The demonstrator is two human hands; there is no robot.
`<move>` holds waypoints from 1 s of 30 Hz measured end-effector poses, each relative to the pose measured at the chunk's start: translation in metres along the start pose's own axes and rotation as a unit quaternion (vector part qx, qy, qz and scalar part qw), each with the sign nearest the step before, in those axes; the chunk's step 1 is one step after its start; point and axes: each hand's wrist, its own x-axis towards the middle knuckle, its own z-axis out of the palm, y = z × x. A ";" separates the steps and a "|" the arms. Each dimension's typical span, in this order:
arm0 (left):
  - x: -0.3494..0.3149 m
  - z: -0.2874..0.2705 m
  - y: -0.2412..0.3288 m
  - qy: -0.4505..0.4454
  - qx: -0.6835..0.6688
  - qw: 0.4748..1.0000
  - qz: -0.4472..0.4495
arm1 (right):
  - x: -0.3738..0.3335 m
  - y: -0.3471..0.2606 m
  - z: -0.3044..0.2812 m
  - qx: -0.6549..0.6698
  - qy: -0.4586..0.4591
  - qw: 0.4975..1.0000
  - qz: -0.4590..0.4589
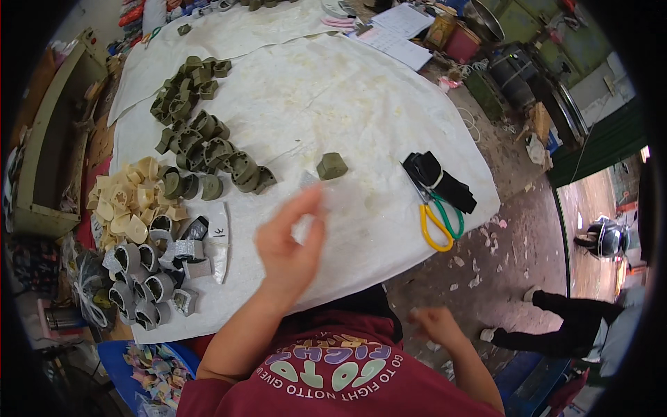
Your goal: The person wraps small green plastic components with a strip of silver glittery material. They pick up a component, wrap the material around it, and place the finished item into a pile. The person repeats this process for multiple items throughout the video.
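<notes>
My left hand hovers over the white-covered table, thumb and fingers apart, with nothing visible between them. Its fingertips are smeared by motion. Just beyond them sits a single small olive-green block-like piece. To the left, a long cluster of hollow, curved olive-green pieces spreads across the cloth. My right hand is off the table's near edge, to the right of my body. Its fingers look bent but are blurred, so I cannot make out whether they hold anything.
Scissors with yellow and green handles lie by a bundled black fabric strip. Beige pieces and grey sparkly hollow pieces are heaped at left. A blue tub stands below; papers lie far right. Another person is at right.
</notes>
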 end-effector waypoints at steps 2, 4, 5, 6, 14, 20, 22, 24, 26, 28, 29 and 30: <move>-0.014 0.015 0.024 -0.159 0.003 0.984 0.084 | 0.001 -0.059 0.001 0.334 -0.166 0.923 -0.093; -0.026 0.027 0.028 -0.257 0.023 0.940 0.221 | 0.002 -0.115 0.021 0.508 -0.154 0.828 -0.181; -0.031 0.028 0.023 -0.274 0.010 0.934 0.230 | 0.010 -0.127 0.022 0.484 -0.103 0.846 -0.200; -0.035 0.030 0.021 -0.293 -0.001 0.926 0.238 | 0.019 -0.134 0.021 0.460 -0.052 0.859 -0.218; 0.050 0.009 -0.056 -0.083 0.219 0.972 -0.016 | 0.024 -0.148 -0.014 0.405 -0.010 0.848 -0.342; 0.045 0.037 -0.071 -0.139 0.362 0.920 0.053 | 0.030 -0.138 -0.025 0.341 0.134 0.829 -0.422; 0.044 0.036 -0.066 -0.165 0.359 0.917 0.052 | 0.033 -0.129 -0.034 0.316 0.126 0.836 -0.430; 0.035 0.037 -0.066 -0.190 0.350 0.914 0.080 | 0.028 -0.142 -0.030 0.344 0.108 0.831 -0.424; 0.018 0.050 -0.064 -0.218 0.325 0.910 0.138 | 0.026 -0.149 -0.025 0.359 0.106 0.822 -0.428; 0.020 0.052 -0.060 -0.207 0.318 0.913 0.148 | 0.024 -0.151 -0.021 0.361 0.121 0.812 -0.442; 0.022 0.053 -0.056 -0.202 0.312 0.916 0.154 | 0.021 -0.151 -0.021 0.340 0.143 0.816 -0.445; 0.026 0.049 -0.051 -0.200 0.258 0.930 0.169 | 0.018 -0.151 -0.021 0.319 0.164 0.819 -0.447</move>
